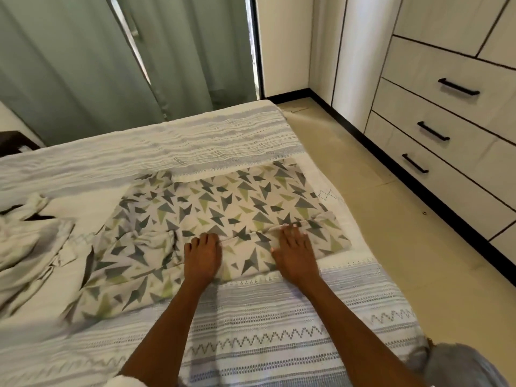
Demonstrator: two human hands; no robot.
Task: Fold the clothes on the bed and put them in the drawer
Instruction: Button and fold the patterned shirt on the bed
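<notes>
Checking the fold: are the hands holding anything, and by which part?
Nothing is gripped. The left hand and right hand press flat on the white triangle-patterned cloth, near its front edge.

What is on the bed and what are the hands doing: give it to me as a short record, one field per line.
surface: bed with a striped, zigzag-patterned cover
item in work: triangle-print cloth, spread flat, left part rumpled
left hand: flat on the cloth, fingers straight, pressing
right hand: flat on the cloth at a raised fold, pressing
other clothes: pale crumpled garment at the bed's left side, unfolded
drawers: to the right across the floor, all closed
task stage: folding under way, nothing stowed
</notes>
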